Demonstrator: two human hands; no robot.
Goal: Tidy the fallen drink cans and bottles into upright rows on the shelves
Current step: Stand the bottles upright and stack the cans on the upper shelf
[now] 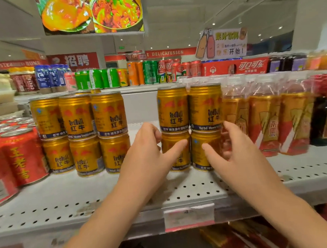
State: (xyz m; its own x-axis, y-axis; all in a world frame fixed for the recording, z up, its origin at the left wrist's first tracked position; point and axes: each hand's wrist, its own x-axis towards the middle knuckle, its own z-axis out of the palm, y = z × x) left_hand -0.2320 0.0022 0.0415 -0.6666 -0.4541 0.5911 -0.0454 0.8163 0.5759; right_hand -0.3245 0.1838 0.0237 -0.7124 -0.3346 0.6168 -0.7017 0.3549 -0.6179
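**shelfnoob:** Which hand is actually closer to the cans here?

**aisle9:** Pretty even tbh. Nearest the camera, both forearms come up over the perforated shelf [105, 190]. The left hand [147, 153] is at the left edge of the lower-left can [179, 160], with bent fingers and the thumb stretched across the can's front. I can't tell if that's a real grip or just a touch. The right hand [234, 153] is spread, thumb on the front of the lower-right can [198, 156], fingers reaching round its right side.

**shelfnoob:** So where's the job?

**aisle9:** It's the gold four-can stack [173, 109] straight ahead of the hands, two wide and two high. All four are upright, long axis vertical, and the hands flank the bottom pair. There's an open gap on the left before the other gold cans [84, 134], and the wrapped bottles [265, 122] sit tight on the right. My guess is the stack slides left.

**shelfnoob:** Anything you can't see?

**aisle9:** The right fingertips blur into the bottles, so contact there is unclear. Whatever's behind the stack is hidden, and I can't spot any fallen can. The top shelf drinks [115, 76] are too soft to read.
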